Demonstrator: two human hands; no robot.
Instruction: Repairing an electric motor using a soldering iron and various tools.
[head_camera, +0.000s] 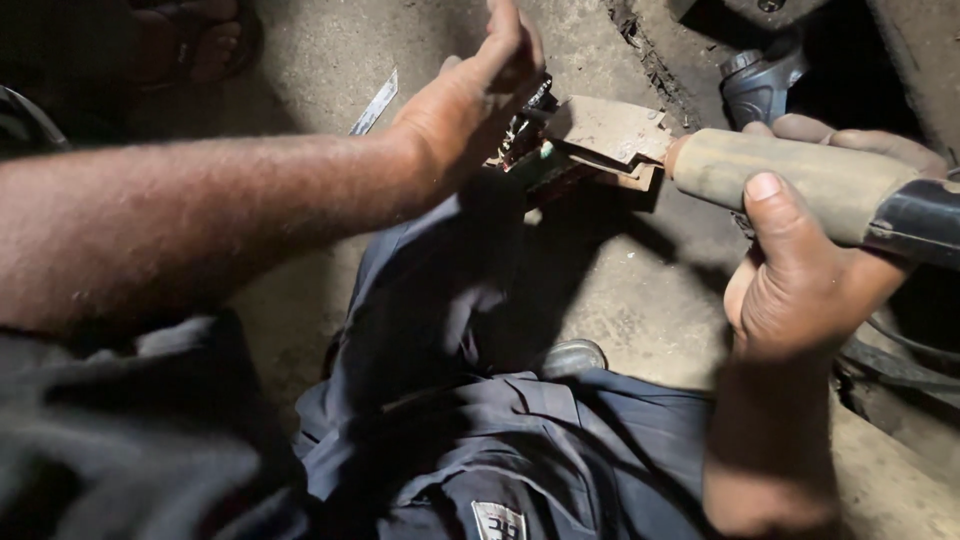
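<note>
A: What is close by?

B: Dark blue trousers (470, 440). The right hand (800, 290) has its fingers wrapped tight around a thick tool handle (790, 180).

A: And further off?

B: The left hand (470, 100) presses on a small circuit board (530, 150), its fingers bent. A flat metal block (610, 130) is fixed to the board.

A: Will it break?

B: The board looks thin and easy to crack. Hold its edges. No boxes or bowls show on the floor (640, 300).
</note>
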